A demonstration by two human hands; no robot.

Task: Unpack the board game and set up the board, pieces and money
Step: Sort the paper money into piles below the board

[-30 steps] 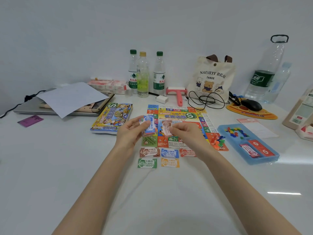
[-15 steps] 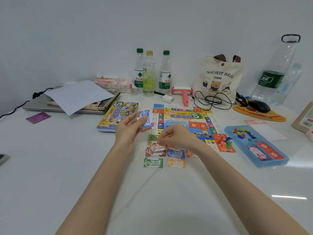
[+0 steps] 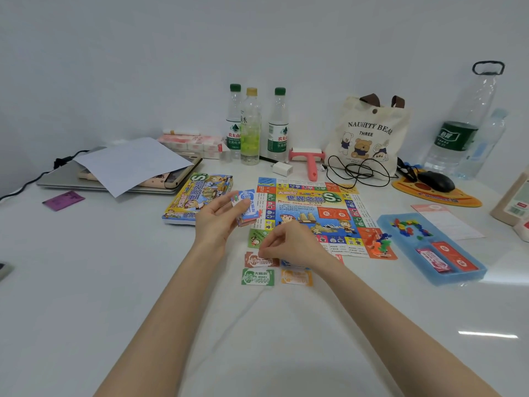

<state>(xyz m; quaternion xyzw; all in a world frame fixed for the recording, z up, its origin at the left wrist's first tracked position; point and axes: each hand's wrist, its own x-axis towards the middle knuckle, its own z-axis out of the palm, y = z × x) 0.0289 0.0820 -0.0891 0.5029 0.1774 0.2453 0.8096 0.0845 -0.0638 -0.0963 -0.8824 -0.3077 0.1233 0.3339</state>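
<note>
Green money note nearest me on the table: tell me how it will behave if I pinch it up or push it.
The green note lies flat and looks like thin paper, so probably floppy and very light. The white table is glossy, showing reflections, so a push would likely slide it easily. Lying flush, its edge may be hard to pinch up.

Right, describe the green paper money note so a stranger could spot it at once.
Find the colourful square game board in the middle of the white table. In front of its near left corner lie small paper notes in two rows; the green note is front left, beside a pale orange note and just nearer than a brown note. It is the only green one.
</note>
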